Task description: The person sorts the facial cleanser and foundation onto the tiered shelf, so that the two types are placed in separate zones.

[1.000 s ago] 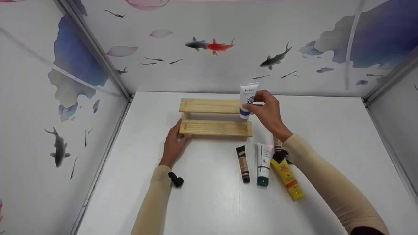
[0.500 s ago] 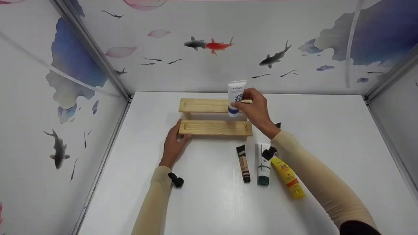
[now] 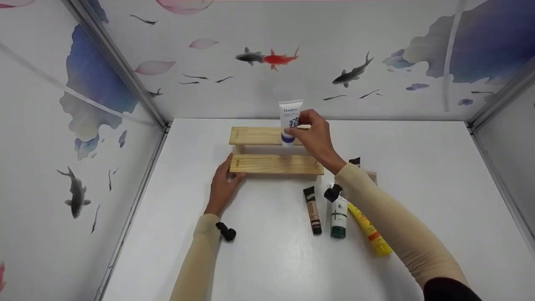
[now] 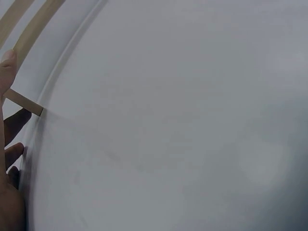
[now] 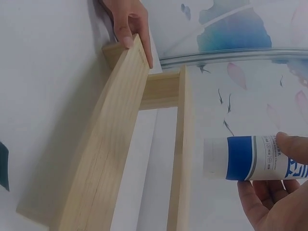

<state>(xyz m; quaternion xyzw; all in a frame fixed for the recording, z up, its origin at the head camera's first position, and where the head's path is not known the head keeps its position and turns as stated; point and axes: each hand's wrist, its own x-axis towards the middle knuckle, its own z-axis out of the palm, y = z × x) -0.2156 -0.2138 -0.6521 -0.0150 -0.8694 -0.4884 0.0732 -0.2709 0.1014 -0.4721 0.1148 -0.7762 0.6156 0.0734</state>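
Observation:
A two-step wooden rack (image 3: 267, 164) stands at the back of the white table. My left hand (image 3: 222, 186) grips the left end of its lower front board, thumb in front and fingers behind; the right wrist view shows this hold too. Upright above the rear board, a white squeeze tube (image 3: 288, 115) with a blue band is pinched between the thumb and fingers of my right hand (image 3: 316, 136). Its cap (image 5: 215, 159) points down and seems apart from the wood. In the left wrist view, only part of my left hand (image 4: 9, 202) shows at the edge.
Right of centre lie a brown-and-black tube (image 3: 312, 210), a white tube with a green cap (image 3: 339, 217) and a yellow tube (image 3: 374, 234). My right sleeve partly covers another dark-ended tube (image 3: 355, 161). Printed walls (image 3: 200, 96) enclose the table.
My right hand has carried the white tube leftward and slightly up, from the rack's right end towards its middle. The left hand keeps its hold on the rack.

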